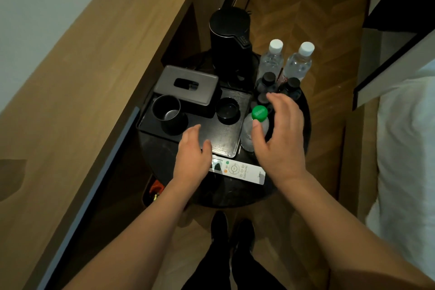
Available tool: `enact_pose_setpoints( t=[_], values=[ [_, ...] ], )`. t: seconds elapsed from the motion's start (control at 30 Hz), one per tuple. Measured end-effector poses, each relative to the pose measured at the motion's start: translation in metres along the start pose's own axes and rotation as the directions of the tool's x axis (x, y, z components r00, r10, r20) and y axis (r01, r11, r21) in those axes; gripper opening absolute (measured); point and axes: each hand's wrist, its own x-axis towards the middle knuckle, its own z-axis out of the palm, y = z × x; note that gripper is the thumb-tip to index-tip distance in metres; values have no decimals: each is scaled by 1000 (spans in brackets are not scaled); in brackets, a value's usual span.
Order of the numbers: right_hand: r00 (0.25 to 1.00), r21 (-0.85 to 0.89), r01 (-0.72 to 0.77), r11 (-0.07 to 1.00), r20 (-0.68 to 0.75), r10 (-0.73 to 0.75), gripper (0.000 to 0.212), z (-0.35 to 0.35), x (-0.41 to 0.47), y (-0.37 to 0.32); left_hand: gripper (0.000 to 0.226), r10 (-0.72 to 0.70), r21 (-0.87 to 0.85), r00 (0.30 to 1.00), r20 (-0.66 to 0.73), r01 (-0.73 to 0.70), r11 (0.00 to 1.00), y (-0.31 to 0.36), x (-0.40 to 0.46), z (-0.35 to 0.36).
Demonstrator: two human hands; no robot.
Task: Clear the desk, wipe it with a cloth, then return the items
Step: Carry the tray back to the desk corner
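- Round dark table (235,193): stands beside the long wooden desk (94,73); both hands hover above it.
- Right hand (280,139): fingers spread and relaxed, gripping nothing; the thumb tip lies at the neck of the green-capped bottle (255,129), though contact cannot be confirmed.
- Left hand (193,155): fingers straight and together, holding nothing, poised over the near edge of the black tray (223,136).
- White remote (240,170): lies flat between the two wrists, its left end hidden under the left hand.
- Tray contents, beyond the left hand: a dark cup (168,113), a grey tissue box (188,86) and a small round dish (227,109).
- Beyond the right fingertips: two dark-capped bottles (267,83), partly hidden by the hand, then two white-capped water bottles (297,62) standing upright side by side.
- Black kettle (230,42): upright at the far side of the table, beyond the tray.
- White bedding (409,148): well to the right of the right arm.
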Motion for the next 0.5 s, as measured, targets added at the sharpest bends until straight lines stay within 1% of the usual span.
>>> enact_pose_setpoints(
  t=[0.07, 0.1, 0.17, 0.27, 0.33, 0.37, 0.4, 0.43, 0.47, 0.5],
  values=[
    [989, 24, 138, 990, 48, -139, 46, 10, 6, -15, 52, -29, -9, 999, -28, 28, 1000, -3, 8, -4],
    [983, 37, 166, 985, 71, -169, 45, 15, 10, -22, 52, -41, -7, 998, -39, 41, 999, -5, 12, -7],
    [986, 38, 144, 989, 79, -147, 44, 24, 18, -30, 52, -36, 12, 998, -44, 36, 999, -7, 18, -11],
    [995, 3, 90, 996, 32, -90, 43, 28, 26, -31, 51, -1, 27, 999, -50, 3, 1000, -8, 27, -15],
    [995, 37, 89, 995, 49, -91, 42, 34, 28, -38, 49, -7, 16, 996, -87, 8, 1000, -11, 35, -19],
    [994, 80, 63, 995, 82, -70, 41, 40, 27, -44, 48, -14, 10, 993, -118, 15, 1000, -13, 39, -23],
    [993, 137, 3, 991, 119, -20, 41, 48, 26, -51, 47, -22, 8, 988, -155, 23, 1000, -17, 43, -27],
    [987, 198, -96, 975, 149, 67, 40, 58, 25, -56, 46, -33, 8, 980, -198, 36, 999, -21, 46, -32],
    [968, 257, -224, 940, 172, 184, 40, 70, 25, -60, 45, -53, 8, 968, -244, 57, 998, -27, 50, -38],
    [929, 297, -362, 884, 192, 316, 40, 80, 25, -61, 44, -78, 10, 955, -285, 84, 996, -33, 55, -44]
  ],
)
